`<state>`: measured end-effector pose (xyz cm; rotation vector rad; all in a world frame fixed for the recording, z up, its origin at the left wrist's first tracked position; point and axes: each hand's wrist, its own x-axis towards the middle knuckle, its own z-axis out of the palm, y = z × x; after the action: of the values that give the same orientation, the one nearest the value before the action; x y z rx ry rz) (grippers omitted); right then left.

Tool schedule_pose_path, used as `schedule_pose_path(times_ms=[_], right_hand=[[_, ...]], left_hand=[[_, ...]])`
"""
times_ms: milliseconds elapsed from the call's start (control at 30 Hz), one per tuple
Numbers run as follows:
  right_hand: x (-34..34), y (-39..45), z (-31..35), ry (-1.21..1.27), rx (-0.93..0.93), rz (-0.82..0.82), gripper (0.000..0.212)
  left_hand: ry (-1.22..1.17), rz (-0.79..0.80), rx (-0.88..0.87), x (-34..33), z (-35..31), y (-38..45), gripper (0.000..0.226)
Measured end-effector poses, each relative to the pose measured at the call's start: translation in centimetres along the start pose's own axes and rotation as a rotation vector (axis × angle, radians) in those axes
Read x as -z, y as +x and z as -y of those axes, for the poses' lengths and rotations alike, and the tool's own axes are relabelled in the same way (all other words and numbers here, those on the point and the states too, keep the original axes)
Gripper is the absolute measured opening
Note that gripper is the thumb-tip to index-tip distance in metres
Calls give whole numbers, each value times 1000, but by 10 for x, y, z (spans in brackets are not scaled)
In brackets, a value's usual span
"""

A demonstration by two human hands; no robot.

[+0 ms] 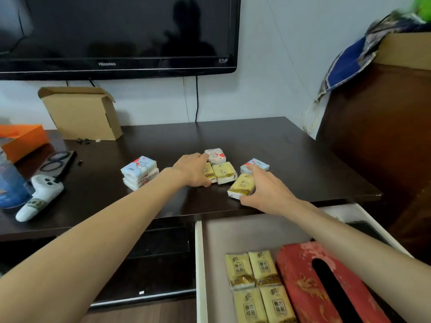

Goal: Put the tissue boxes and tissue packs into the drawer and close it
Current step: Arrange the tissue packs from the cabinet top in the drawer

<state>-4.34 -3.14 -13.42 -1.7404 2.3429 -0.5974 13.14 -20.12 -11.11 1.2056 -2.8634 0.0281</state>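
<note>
Item 1, yellow tissue pack (241, 185): soft wrapper, pale yellow with a gold-brown band and dark Chinese characters I cannot read reliably. It lies near the front edge of the dark table (291, 157). My right hand (268, 190) curls around it, thumb at the near end, fingers over the far side, though I cannot tell if it is lifted.

Item 2, yellow pair (221, 172): two more of the same wrapper, side by side at table centre. My left hand (193, 170) lies over the left one, fingers bent around it; its label is mostly covered.

Item 3, white pack with red marks (215, 156): just behind the yellow pair, touching my left fingertips.

Item 4, light blue pack (255, 164): behind my right hand, partly hidden by it.

Item 5, blue-and-white stack (140, 172): packs piled to the left, cartoon print, writing too small to make out.

Item 6, open drawer (199, 264): white-walled, pulled out at lower right. It holds four yellow packs in the drawer (255, 287) in a two-by-two block and a red tissue box (303, 287) with gold pattern and a dark slot, cut off by the frame and crossed by my right forearm.

Item 7, television (116, 31): reads "Hisense"; a small logo at its right corner is blurred.
</note>
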Motion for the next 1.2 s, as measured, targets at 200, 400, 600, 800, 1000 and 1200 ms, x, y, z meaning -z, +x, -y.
schedule_pose_path(times_ms=[200,400,600,800,1000,1200], right_hand=[[11,-14,-12,-38,0,108,86],[13,-25,-14,-14,32,-7,66],[29,-72,-20,125,114,-3,40],[43,-160,-35,161,209,213,35],[33,-216,-48,-82,377,377,37],[24,-227,-56,-122,465,401,38]], left_hand=[[11,10,11,-10,-2,4,79],[-17,-90,-50,12,-22,-26,79],[-140,-59,-139,29,-62,-104,83],[-278,158,-225,0,-103,-196,73],[-240,327,-407,-51,-133,-247,61],[-300,311,-547,-66,-141,-250,44]])
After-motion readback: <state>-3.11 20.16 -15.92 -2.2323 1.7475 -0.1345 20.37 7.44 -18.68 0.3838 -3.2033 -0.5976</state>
